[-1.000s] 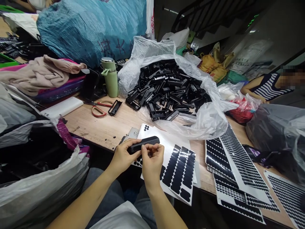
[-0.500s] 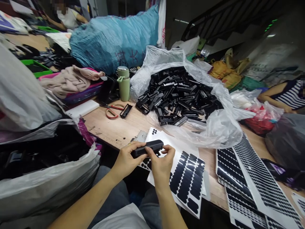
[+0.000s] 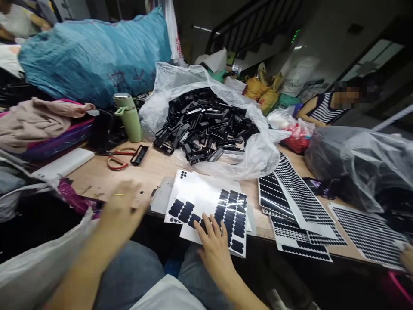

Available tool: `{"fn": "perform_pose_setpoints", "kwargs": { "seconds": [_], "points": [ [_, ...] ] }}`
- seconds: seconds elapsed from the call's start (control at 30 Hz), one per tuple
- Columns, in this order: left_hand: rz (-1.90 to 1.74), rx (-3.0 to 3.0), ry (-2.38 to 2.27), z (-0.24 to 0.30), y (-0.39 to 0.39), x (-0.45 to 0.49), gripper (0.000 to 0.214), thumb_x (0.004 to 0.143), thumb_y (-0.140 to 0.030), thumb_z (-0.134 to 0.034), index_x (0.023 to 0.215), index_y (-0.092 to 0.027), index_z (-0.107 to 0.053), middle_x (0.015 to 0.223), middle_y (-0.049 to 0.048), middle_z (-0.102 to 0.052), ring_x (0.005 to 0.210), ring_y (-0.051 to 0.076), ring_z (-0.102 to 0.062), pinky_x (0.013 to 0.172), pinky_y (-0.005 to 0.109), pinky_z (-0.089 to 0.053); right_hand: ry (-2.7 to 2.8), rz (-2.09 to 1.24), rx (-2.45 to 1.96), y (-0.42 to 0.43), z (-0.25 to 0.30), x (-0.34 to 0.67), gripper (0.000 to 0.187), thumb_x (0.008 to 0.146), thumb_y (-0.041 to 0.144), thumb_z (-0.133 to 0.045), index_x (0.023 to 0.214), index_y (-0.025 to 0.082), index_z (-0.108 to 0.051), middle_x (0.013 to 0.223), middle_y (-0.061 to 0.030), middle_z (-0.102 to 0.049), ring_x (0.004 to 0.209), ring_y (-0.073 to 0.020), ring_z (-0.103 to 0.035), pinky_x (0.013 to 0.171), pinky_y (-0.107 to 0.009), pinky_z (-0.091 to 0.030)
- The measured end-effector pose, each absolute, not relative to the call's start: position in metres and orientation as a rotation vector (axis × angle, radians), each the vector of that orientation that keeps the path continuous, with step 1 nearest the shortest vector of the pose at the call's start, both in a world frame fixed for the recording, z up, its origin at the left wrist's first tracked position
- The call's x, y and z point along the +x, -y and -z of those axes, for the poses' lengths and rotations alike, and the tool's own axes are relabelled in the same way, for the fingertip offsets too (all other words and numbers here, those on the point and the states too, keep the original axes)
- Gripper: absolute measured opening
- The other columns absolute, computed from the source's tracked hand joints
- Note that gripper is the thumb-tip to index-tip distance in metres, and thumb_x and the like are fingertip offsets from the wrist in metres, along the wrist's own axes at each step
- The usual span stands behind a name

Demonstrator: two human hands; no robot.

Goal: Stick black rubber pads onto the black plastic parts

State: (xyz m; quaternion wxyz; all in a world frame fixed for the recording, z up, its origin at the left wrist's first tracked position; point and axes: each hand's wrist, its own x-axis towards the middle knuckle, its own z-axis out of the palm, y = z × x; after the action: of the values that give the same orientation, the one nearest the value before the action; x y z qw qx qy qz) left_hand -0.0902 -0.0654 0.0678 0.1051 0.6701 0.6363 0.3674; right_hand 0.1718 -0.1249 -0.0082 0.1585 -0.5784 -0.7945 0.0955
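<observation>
My right hand (image 3: 214,243) lies with fingers spread on a white sheet of black rounded stickers (image 3: 237,246) at the table's front edge. Nothing shows in its grip. My left hand (image 3: 124,211), smeared by motion, hovers near the front edge, left of the sheets and close to an open white sack (image 3: 61,241). Whether its fingers hold anything cannot be made out. Beyond the sheets, a heap of black plastic parts (image 3: 209,118) spills from a clear plastic bag (image 3: 263,153). One single black part (image 3: 140,155) rests beside red-handled scissors (image 3: 118,162).
A green bottle (image 3: 130,122) stands behind the scissors. Further sticker sheets (image 3: 303,206) overlap at the right. A large blue sack (image 3: 97,56) fills the back left. Another person (image 3: 325,105) sits at the right; a hand (image 3: 407,256) shows at the right edge.
The black textured part that both hands held is out of them and no longer seen there. My hands have parted, left one leftward, right one onto the sheet. The view has swung right.
</observation>
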Motion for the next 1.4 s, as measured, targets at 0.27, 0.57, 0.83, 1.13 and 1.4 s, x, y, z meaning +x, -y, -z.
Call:
{"fn": "perform_pose_setpoints", "kwargs": {
  "seconds": [0.27,0.57,0.83,1.13,1.4],
  "points": [
    [-0.244,2.244,-1.658,0.009,0.035,-0.005,0.049,0.087,-0.039,-0.04,0.128,-0.014,-0.047,0.139,0.018,-0.041,0.133,0.033,-0.027,0.101,0.061,-0.02,2.205,0.147,-1.953,0.092,0.027,0.293,0.064,0.074,-0.007,-0.027,0.13,0.016,-0.047,0.131,-0.0098,-0.05,0.123,-0.0206,-0.045,0.106,-0.04,-0.034],
    [-0.685,1.913,-2.239,-0.022,-0.084,-0.065,0.039,0.082,-0.025,-0.043,0.111,0.0,-0.053,0.118,0.0297,-0.053,0.116,0.037,-0.045,0.093,0.05,-0.035,2.345,-0.204,-2.034,0.049,0.024,0.318,0.073,0.063,-0.007,-0.034,0.133,0.013,-0.043,0.138,-0.0108,-0.042,0.128,-0.0214,-0.039,0.104,-0.037,-0.037],
    [-1.008,1.656,-2.262,-0.03,-0.115,-0.095,0.022,0.078,-0.025,-0.046,0.084,-0.007,-0.058,0.102,0.0195,-0.062,0.109,0.034,-0.051,0.093,0.046,-0.038,1.891,-0.777,-1.723,0.043,-0.027,0.258,0.035,0.081,0.031,-0.05,0.115,0.025,-0.059,0.12,-0.0073,-0.059,0.113,-0.0244,-0.053,0.095,-0.041,-0.041],
    [-0.874,0.687,-1.506,-0.021,-0.01,-0.076,0.029,0.072,-0.038,-0.063,0.088,-0.016,-0.054,0.074,0.0062,-0.067,0.053,0.018,-0.066,0.041,0.021,-0.049,1.942,-0.903,-1.48,-0.036,0.001,0.114,0.013,0.066,0.013,-0.065,0.058,0.02,-0.057,0.06,0.0015,-0.056,0.057,-0.0133,-0.049,0.061,-0.028,-0.04],
    [-0.943,0.976,-1.376,-0.008,0.005,-0.089,0.053,0.058,-0.028,-0.077,0.106,-0.017,-0.057,0.089,0.0042,-0.067,0.063,0.015,-0.066,0.052,0.023,-0.054,1.996,-0.893,-1.599,-0.021,-0.004,0.113,0.02,0.068,0.006,-0.056,0.054,0.019,-0.05,0.063,-0.0014,-0.051,0.058,-0.0139,-0.046,0.058,-0.028,-0.034]
  ]
}}
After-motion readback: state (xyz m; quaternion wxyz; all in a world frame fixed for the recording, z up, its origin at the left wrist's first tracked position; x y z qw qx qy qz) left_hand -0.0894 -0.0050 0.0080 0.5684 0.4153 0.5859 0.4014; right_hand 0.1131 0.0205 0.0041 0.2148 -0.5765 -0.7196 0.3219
